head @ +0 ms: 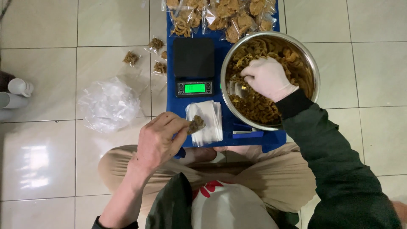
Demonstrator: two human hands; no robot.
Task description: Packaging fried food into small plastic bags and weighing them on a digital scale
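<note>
Pale glossy floor tiles (51, 25) surround a small blue plastic stool-like table (224, 51) at which a person sits cross-legged in tan trousers (271, 178). On its right half stands a round stainless-steel bowl (311, 63) filled with brown fried snack pieces (254, 106), and the right hand (268, 77), in a white disposable glove, reaches down into them with its fingers curled closed around a handful of the pieces; a dark green sleeve (335, 157) covers that arm. The bare left hand (159, 138) hovers at the table's near left edge, thumb and fingertips pinched narrowly on a small clump of the same brown snack (196, 124), which is held just above a stack of small clear plastic bags (208, 112). Just beyond the stack sits a black digital kitchen scale (193, 57) with a lit green display (194, 88) and a bare platform. At the far end of the table lie filled clear packets of snack (224, 15). On the floor to the left rest three small filled packets (146, 53), a crumpled clear plastic bag (109, 104) and, at the frame's edge, white cylindrical containers (17, 91).
</note>
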